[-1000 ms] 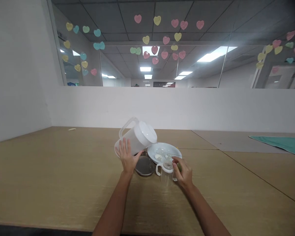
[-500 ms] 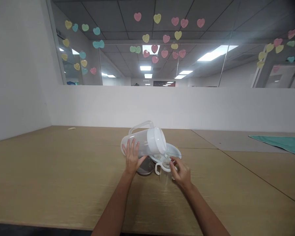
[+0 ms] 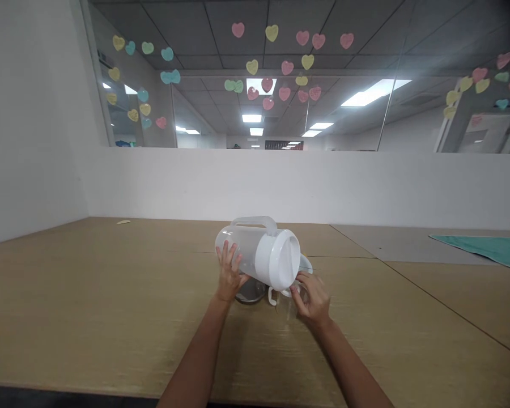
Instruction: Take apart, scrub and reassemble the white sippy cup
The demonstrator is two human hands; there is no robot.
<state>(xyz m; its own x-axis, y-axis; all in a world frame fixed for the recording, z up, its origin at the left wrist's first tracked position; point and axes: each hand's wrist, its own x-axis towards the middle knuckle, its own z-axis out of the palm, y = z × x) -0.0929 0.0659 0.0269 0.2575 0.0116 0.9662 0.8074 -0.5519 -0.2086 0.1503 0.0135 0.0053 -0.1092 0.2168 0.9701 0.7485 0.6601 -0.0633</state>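
A translucent pitcher (image 3: pixel 247 250) with a broad white lid (image 3: pixel 284 259) is held in the air above a wooden desk (image 3: pixel 110 317), near the middle of the view. It is tipped over on its side: its long axis runs nearly level from left to right, sloping down to the lid end, which points right and partly toward the viewer. The rounded base is at the left, and the clear handle (image 3: pixel 255 221) arches along the top.

The left hand (image 3: pixel 228 277) reaches up from below, its fingers spread and clamped on the side of the body near the base, the thumb underneath pointing right.

The right hand (image 3: pixel 314 299) comes in from the lower right, palm turned inward, thumb and forefinger close to the lid's lower edge. Whether those fingers grip anything cannot be told.

Beneath the lid is a clear cup (image 3: pixel 285 309) with a white handle (image 3: pixel 272 296), its top mostly hidden. A dark round dish (image 3: pixel 251 292) lies under the pitcher, and the rim of a pale plate (image 3: pixel 307 264) shows behind the lid.
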